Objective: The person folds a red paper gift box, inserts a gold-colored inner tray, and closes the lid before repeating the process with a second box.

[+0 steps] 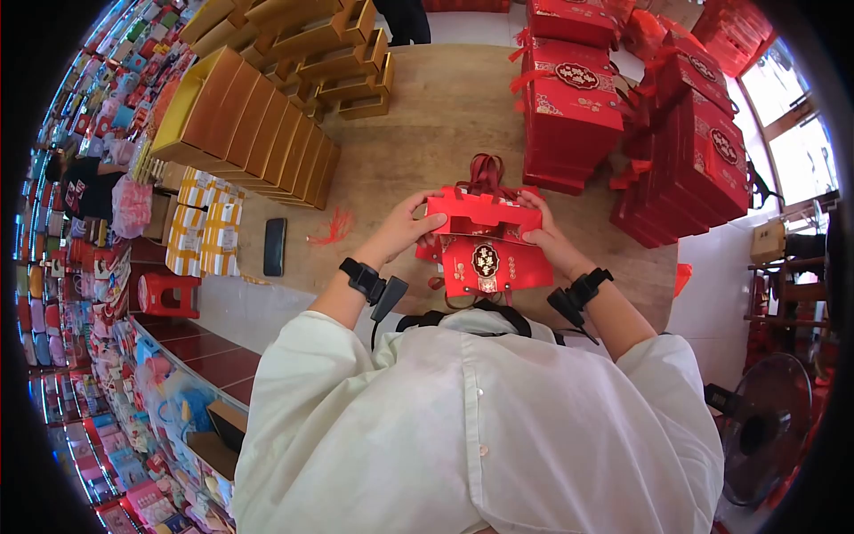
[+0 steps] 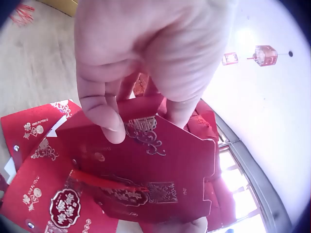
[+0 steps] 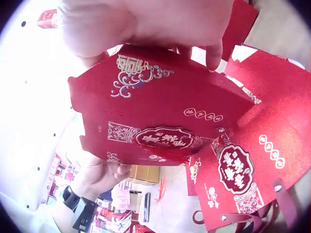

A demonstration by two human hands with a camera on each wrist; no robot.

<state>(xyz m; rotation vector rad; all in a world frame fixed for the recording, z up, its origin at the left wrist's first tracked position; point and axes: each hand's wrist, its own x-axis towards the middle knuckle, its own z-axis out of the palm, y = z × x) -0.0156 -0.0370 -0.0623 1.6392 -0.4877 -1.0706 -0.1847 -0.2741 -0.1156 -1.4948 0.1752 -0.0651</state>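
Note:
Between both hands is a red cardboard gift box (image 1: 485, 214) with gold print and notched edges, held up over the near side of the table. My left hand (image 1: 411, 228) grips its left end, thumb on one face and fingers behind. The right hand (image 1: 553, 244) holds the opposite end. In the right wrist view the box (image 3: 160, 104) shows an angular card panel with tabs along one side. Under it lie more red printed gift boxes (image 1: 498, 271), flat-looking, with metal eyelets and dark red ribbon handles (image 1: 486, 171) beyond them.
Stacked red gift boxes (image 1: 569, 116) stand at the table's back right, with another stack (image 1: 689, 178) beside them. Gold boxes (image 1: 253, 125) fill the back left. A phone (image 1: 276, 246) and some red tassel strands (image 1: 332, 228) lie on the wooden table (image 1: 445, 107).

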